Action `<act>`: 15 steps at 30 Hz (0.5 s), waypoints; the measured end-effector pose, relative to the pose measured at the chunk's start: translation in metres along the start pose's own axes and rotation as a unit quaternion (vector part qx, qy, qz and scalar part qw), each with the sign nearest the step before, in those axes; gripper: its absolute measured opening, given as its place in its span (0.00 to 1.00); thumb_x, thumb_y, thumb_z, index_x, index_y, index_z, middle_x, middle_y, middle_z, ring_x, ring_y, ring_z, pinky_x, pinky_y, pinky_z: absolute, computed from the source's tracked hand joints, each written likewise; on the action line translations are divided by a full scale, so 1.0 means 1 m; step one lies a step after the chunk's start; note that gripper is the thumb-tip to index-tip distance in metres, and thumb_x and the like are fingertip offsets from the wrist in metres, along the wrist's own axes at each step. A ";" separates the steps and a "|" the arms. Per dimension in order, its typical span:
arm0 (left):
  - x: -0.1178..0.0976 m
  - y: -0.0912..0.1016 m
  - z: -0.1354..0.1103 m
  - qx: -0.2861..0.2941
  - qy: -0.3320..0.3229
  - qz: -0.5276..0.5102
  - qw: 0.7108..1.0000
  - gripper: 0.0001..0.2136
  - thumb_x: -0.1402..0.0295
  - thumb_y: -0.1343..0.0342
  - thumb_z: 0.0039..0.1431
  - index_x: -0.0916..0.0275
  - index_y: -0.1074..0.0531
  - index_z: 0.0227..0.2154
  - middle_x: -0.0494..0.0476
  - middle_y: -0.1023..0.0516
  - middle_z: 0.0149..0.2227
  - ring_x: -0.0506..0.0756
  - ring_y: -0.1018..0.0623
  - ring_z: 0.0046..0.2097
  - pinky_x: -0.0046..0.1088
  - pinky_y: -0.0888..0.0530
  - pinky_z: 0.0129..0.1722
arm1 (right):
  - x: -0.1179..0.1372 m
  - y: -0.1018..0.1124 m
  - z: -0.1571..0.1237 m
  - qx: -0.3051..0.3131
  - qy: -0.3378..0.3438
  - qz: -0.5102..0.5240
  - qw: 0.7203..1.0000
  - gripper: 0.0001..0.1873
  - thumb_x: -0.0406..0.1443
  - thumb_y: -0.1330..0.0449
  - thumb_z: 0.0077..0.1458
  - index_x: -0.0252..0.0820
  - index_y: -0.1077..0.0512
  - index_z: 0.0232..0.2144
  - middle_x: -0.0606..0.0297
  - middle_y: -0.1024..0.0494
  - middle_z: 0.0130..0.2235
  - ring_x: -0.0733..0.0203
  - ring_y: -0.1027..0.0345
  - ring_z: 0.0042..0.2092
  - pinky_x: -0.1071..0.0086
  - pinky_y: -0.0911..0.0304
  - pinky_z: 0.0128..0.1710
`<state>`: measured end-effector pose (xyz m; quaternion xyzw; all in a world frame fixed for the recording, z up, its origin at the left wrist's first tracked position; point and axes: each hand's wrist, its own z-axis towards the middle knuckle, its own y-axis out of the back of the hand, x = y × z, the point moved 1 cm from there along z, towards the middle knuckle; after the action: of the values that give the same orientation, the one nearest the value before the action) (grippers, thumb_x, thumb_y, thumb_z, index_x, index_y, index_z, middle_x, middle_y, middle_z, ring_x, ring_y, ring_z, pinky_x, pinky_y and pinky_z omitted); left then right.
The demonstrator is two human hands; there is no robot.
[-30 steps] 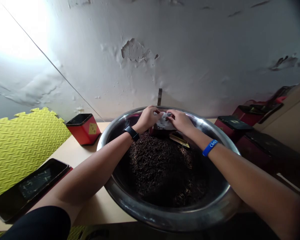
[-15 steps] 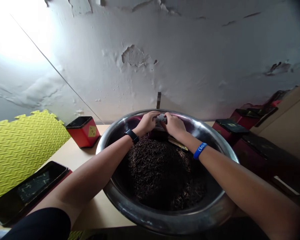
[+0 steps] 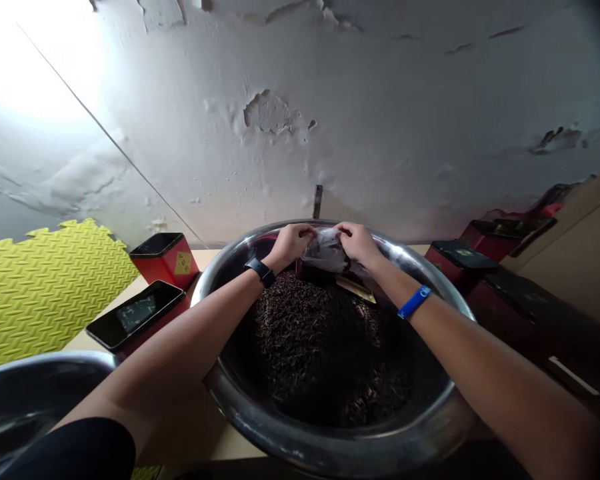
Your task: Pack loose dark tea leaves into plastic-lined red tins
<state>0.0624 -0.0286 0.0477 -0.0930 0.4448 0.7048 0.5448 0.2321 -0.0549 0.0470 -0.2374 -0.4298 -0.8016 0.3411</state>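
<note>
A wide steel basin in front of me holds a heap of dark, twisted dry leaves that look like loose tea. At its far side is a clear plastic bag, its lower part in a dark red box. My left hand pinches the left edge of the bag's mouth. Opposite it, my right hand pinches the right edge, so the plastic is spread between them. A yellowish metal strip or scoop lies on the leaves below my right hand; its full shape is hidden.
Left of the basin stand an open-looking red tin with a yellow label and a black-topped red box. A second steel basin sits at the lower left. More dark red tins are at the right. A peeling wall rises behind.
My hands have moved apart and the crumpled bag is spread wider. At the left, the black-topped box has shifted away from me toward the red tin, and a second basin has come into view.
</note>
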 end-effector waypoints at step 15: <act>0.003 -0.002 -0.007 -0.069 0.023 0.124 0.990 0.12 0.64 0.53 0.58 0.65 0.28 0.27 0.58 0.26 0.27 0.52 0.30 0.29 0.26 0.37 0.31 | -0.012 0.026 -0.001 0.058 -0.187 0.051 0.979 0.07 0.36 0.37 0.43 0.41 0.32 0.24 0.67 0.30 0.23 0.65 0.37 0.27 0.71 0.40 0.27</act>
<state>0.0609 -0.0319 0.0406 -0.0902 0.4155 0.7938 0.4349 0.2591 -0.0616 0.0520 -0.3843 -0.5192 -0.6982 0.3086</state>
